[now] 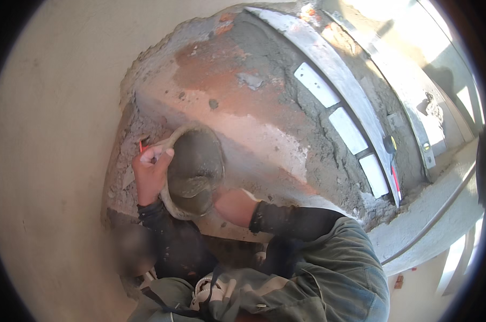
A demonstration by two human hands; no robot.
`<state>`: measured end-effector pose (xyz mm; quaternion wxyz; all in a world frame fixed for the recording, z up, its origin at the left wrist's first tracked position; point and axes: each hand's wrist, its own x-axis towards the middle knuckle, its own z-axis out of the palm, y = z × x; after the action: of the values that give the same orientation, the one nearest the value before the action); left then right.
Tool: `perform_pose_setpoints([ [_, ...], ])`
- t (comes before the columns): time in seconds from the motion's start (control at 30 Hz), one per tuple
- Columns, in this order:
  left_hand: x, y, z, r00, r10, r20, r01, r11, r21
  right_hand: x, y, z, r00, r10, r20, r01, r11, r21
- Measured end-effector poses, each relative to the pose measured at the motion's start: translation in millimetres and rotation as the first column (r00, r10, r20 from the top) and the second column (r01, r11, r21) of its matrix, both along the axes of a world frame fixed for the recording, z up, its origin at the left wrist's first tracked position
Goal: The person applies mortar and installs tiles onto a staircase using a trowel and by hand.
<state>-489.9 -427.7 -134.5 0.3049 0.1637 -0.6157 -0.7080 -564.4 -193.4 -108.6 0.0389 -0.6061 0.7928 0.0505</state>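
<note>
Right now both hands are at a mortar bucket (175,208), which sits left of centre, close in front of the person and beside the pinkish masonry ledge. The left hand (150,174) is at its left rim, fingers curled in and thumb lying along the edge; it appears to have hold of the rim. The right hand (235,205) is blurred at the opposite rim, and its fingertips are lost against the bucket, so I cannot tell how far open they are or whether they grip a tool. Inside is wet grey mortar (188,158), with a paler patch (193,187) toward the near side. To handle this well, the left hand should keep a firm grip and brace the bucket, because a load this wet could slop if the rim tips. The right would do best with slow strokes that reach the bottom and clean the sides — stiff paste tends to hide there — until the colour looks even. Splashes are best kept off the row of three white tiles (348,130) up to the right, which lie along a long metal straightedge (329,59), with a tape measure (390,144) near its lower end.
</note>
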Motion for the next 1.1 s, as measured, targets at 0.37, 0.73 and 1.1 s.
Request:
perform_pose_setpoints([
  [0.37, -10.4, 18.1, 12.8, 1.0, -0.019, 0.005, 0.018, 0.995, 0.097, -12.4, 16.1, -20.4, 1.0, -0.021, 0.022, 0.021, 1.0, 0.013],
  [0.73, -14.7, 35.2, 11.1, 0.999, -0.03, 0.045, 0.027, 0.998, 0.065, -48.3, -8.3, -27.9, 0.987, -0.105, -0.124, 0.107, 0.994, 0.008],
  [1.1, -31.4, 39.8, 12.8, 0.997, -0.018, 0.072, 0.026, 0.994, -0.103, -39.1, -4.3, -28.2, 0.286, -0.429, 0.857, 0.218, 0.9, 0.378],
])
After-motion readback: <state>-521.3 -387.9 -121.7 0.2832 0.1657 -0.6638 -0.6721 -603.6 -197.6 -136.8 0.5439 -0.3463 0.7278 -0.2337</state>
